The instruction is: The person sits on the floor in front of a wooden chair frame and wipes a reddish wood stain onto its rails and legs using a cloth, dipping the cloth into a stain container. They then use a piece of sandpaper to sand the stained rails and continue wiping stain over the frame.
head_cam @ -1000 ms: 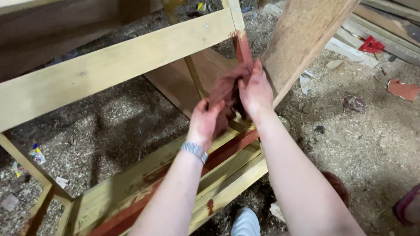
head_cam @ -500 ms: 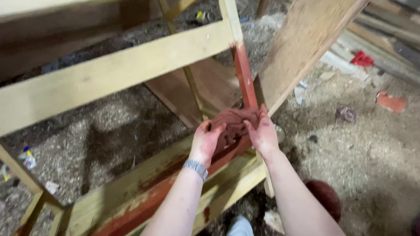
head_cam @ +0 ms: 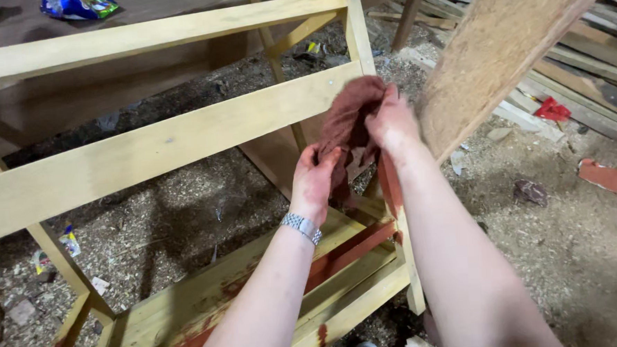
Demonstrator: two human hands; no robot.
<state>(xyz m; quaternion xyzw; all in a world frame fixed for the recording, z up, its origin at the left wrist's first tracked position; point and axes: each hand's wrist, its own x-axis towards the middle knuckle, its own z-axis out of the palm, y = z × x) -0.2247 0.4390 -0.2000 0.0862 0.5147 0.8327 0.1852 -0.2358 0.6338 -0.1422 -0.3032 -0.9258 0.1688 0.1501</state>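
Both hands hold a reddish-brown stained rag [head_cam: 350,116] in front of a pale wooden frame [head_cam: 148,156]. My left hand [head_cam: 314,180], smeared with red stain and wearing a metal wristwatch, grips the rag's lower part. My right hand [head_cam: 391,119], also stained, pinches the rag's upper part next to the frame's upright post [head_cam: 358,32]. The post's lower stretch [head_cam: 390,184] and a low rail [head_cam: 340,255] are coated red-brown. The upper rails are bare yellow wood.
A wide rough board [head_cam: 497,54] leans at the right, close to my right hand. Sawdust covers the floor [head_cam: 568,252]. Stacked planks [head_cam: 582,85] and red scraps [head_cam: 552,109] lie at the far right. A colourful wrapper [head_cam: 79,6] sits at the top left.
Both hands have lifted the rag from low on the post, near the red rail, up to the level of the upper crossbar. The rag is now bunched between them, off the wood.
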